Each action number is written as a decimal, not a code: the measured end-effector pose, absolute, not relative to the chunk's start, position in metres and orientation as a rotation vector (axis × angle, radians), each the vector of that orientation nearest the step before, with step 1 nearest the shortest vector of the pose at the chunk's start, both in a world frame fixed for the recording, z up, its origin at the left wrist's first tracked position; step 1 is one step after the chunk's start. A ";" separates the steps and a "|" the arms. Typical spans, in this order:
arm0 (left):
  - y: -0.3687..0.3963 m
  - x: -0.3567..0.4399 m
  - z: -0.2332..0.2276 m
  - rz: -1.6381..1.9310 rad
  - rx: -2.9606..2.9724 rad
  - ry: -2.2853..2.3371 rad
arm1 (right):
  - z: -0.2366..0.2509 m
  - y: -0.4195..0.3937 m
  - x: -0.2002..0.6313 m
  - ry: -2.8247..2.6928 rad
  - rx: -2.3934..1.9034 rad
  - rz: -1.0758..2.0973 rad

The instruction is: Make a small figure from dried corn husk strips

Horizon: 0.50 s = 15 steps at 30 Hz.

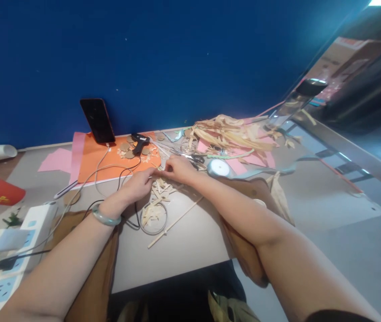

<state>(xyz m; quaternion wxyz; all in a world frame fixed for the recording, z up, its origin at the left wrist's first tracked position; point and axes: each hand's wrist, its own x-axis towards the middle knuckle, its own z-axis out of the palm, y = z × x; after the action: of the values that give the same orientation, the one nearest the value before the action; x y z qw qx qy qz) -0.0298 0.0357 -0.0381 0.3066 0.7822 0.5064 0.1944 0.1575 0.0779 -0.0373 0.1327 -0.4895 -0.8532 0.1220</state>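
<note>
The fingers (155, 172) of the left hand (137, 185) and those of the right hand (177, 169) are being brought together tip to tip over a small strip of dried husk (159, 172), which is apparently being pinched between them; how tightly each hand is closed cannot be told, since the strip is tiny and partly hidden. The strip is being held low, just above the tabletop (190, 241), probably so that it is being steadied from both ends.

Just below the fingers, one loose heap of husk scraps (158, 194) is being kept within reach, spilling over one wire ring (153, 221). One thin wooden stick (173, 223) is lying slantwise beside that ring. Just beyond the fingers, one glue gun (140, 143) is being rested on one orange sheet (93, 161), with several round discs (about five, though they blur together) scattered near it. Right of the fingers, one pair of scissors (195, 158) and one tape roll (219, 168) are lying, and farther off one larger pile of husks (230, 134). One phone (97, 120) is being propped against the blue wall. One bracelet (106, 218) is being worn on the left wrist.
</note>
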 end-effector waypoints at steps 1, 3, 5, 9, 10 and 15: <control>0.036 -0.030 -0.038 0.510 2.074 1.345 | -0.038 0.078 0.157 -2.478 -1.434 0.375; 0.037 -0.032 -0.039 0.494 2.085 1.359 | -0.039 0.078 0.156 -2.486 -1.446 0.410; 0.038 -0.034 -0.040 0.479 2.099 1.384 | -0.039 0.080 0.157 -2.485 -1.452 0.440; 0.039 -0.035 -0.042 0.493 2.090 1.392 | -0.040 0.082 0.157 -2.445 -1.480 0.514; 0.039 -0.035 -0.042 0.500 2.085 1.388 | -0.040 0.082 0.157 -2.433 -1.484 0.526; 0.037 -0.033 -0.037 0.508 2.076 1.413 | -0.036 0.084 0.160 -2.338 -1.504 0.624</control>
<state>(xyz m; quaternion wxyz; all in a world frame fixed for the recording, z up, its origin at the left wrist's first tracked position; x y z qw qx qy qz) -0.0333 0.0367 -0.0374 0.2859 0.7765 0.5284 0.1900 0.1597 0.0840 -0.0363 0.1457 -0.5221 -0.8119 0.2167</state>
